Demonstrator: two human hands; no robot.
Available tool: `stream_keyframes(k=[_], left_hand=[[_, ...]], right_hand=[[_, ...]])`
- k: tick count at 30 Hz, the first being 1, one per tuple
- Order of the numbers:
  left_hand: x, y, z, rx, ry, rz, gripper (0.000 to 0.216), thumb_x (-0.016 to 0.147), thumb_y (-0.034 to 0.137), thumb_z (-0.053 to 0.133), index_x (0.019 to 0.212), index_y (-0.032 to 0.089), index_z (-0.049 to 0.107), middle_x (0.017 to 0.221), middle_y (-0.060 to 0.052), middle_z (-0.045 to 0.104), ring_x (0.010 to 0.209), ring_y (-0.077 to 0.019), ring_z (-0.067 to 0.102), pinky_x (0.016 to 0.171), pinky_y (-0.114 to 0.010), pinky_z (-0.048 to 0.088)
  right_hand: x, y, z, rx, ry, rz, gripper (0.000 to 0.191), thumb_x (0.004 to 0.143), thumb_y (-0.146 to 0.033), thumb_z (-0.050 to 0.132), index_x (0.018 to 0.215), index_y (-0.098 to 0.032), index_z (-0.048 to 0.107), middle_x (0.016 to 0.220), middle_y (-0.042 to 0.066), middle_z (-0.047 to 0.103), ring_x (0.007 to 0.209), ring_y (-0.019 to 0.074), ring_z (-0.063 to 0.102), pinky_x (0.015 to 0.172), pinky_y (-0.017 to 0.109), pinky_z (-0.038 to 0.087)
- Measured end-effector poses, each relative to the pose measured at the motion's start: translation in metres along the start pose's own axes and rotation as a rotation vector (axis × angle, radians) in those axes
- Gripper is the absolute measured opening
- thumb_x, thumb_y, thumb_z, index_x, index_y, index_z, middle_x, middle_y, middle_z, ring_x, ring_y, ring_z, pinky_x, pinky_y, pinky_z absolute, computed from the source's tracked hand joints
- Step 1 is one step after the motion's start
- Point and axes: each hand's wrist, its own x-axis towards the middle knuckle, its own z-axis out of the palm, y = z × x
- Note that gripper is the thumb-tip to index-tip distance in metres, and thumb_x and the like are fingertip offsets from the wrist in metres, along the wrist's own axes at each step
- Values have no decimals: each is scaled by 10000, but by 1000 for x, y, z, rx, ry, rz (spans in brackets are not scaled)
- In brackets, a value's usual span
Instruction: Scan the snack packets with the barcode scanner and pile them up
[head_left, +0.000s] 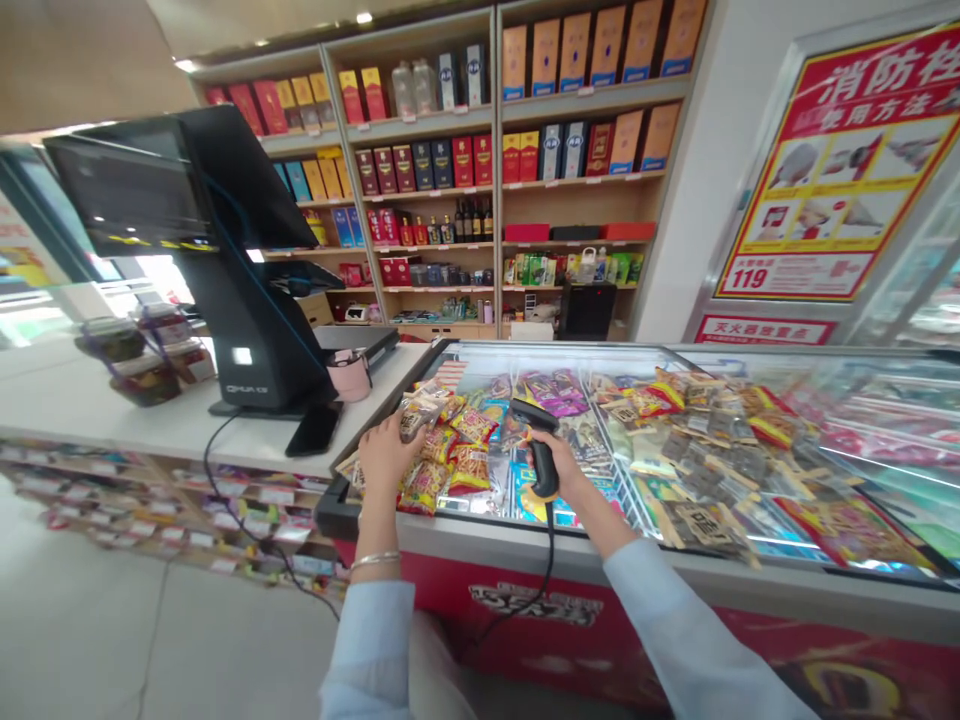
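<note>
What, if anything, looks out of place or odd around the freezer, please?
The snack packets lie in loose, overlapping heaps on top of the glass-covered freezer, facing different ways, an unusual-looking spot for such goods. The cord of the scanner droops down the freezer's front. I see no clear spill or damage.

Shop interior, checkout terminal (251, 320) on counter (37, 390), shelves (420, 123) of boxed goods (576, 52), snack packets (471, 468) on chest (577, 650)
</note>
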Motion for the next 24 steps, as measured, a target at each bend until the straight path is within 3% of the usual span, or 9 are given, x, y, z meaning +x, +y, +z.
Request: stream_keyframes(k=[6, 12, 24], left_hand=[[-1, 2, 18, -72, 51, 29, 581, 811, 482, 513, 1287, 150, 531, 1249, -197, 590, 1112, -356, 550, 976, -485, 352], [-3, 15, 19, -119, 130, 50, 645, 835, 476, 488, 1381, 138, 423, 1412, -210, 440, 1258, -369, 437, 1022, -508, 317], [-5, 27, 28, -148, 257, 59, 567, 862, 447, 445, 1341, 146, 470, 1388, -168, 486, 1295, -312, 419, 1121, -485, 188]], right_hand=[[7, 10, -3, 10, 46, 54, 180, 646, -311, 672, 695, -140, 638, 599, 48, 660, 413, 103, 521, 374, 212, 423], [6, 13, -4, 1, 46, 78, 168, 649, -307, 675, 680, -148, 635, 603, 51, 664, 433, 114, 530, 368, 218, 407], [8, 20, -6, -6, -19, 19, 211, 621, -353, 686, 606, -151, 623, 529, 46, 639, 408, 114, 512, 401, 232, 413]])
